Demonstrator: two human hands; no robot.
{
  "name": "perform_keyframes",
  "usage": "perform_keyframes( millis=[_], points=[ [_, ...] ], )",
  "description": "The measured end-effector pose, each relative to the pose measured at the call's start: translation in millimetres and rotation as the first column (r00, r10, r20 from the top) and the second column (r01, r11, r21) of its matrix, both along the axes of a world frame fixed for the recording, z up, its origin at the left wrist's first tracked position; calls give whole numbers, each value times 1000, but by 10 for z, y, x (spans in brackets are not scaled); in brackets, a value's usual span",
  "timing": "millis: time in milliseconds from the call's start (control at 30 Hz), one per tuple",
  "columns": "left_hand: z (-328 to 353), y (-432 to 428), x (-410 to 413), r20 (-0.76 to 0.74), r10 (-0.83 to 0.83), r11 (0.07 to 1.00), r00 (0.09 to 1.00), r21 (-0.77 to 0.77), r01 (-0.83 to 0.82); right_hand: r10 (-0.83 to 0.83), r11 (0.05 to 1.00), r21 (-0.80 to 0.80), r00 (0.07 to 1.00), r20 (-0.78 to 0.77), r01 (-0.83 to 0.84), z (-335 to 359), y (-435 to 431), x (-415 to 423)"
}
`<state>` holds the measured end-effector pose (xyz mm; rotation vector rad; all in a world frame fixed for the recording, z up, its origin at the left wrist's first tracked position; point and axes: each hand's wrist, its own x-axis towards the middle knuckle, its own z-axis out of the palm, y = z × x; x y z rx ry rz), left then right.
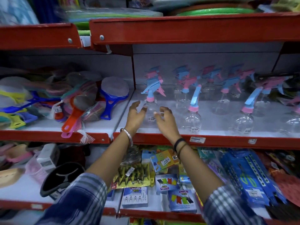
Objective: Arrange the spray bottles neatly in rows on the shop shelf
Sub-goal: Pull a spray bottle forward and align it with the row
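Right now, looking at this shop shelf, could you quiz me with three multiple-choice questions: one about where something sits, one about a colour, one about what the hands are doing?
1. Where does the front spray bottle nearest the hands stand?
A. At the left end of its shelf, by the red divider
B. On the lowest shelf among the packets
C. On the top shelf

2. What colour is that bottle's collar, under the trigger?
A. Green
B. Pink
C. Black

3. What are the hands doing?
A. Both clamped around a packet
B. One holds a brush, one hangs down
C. Both open, on either side of the bottle

Answers: 1 A, the divider is just to its left. 2 B, a pink ring sits beneath the blue trigger. 3 C, the left hand and right hand flank the bottle with fingers spread, not closed on it.
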<state>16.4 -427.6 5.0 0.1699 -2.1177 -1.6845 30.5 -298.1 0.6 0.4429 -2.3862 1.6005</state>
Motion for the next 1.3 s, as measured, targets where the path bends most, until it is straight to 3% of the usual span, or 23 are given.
perform_keyframes(
  millis=[67,167,800,1000,1133,1300],
  points=[
    [32,-25,-22,23,-109,993,994,-39,109,12,1000,15,996,89,-13,21,-81,-131],
    [54,-46,-5,13,-195,976,981,-100,195,19,996,82,995,95,-27,42,-95,-199],
    [56,-126,658,-33,-181,941,983,-296,163,74,986,145,992,97,-88,72,42,386],
    [-116,52,871,-95,42,976,995,-208,-62,86,996,-57,976,202,-76,180,35,389],
    [-121,226,1037,-106,-28,993,994,-121,15,142,986,-129,949,283,-109,161,-24,325],
    [-19,233,1100,-108,-88,994,990,-73,81,120,985,-152,957,264,-82,126,-20,402]
  ],
)
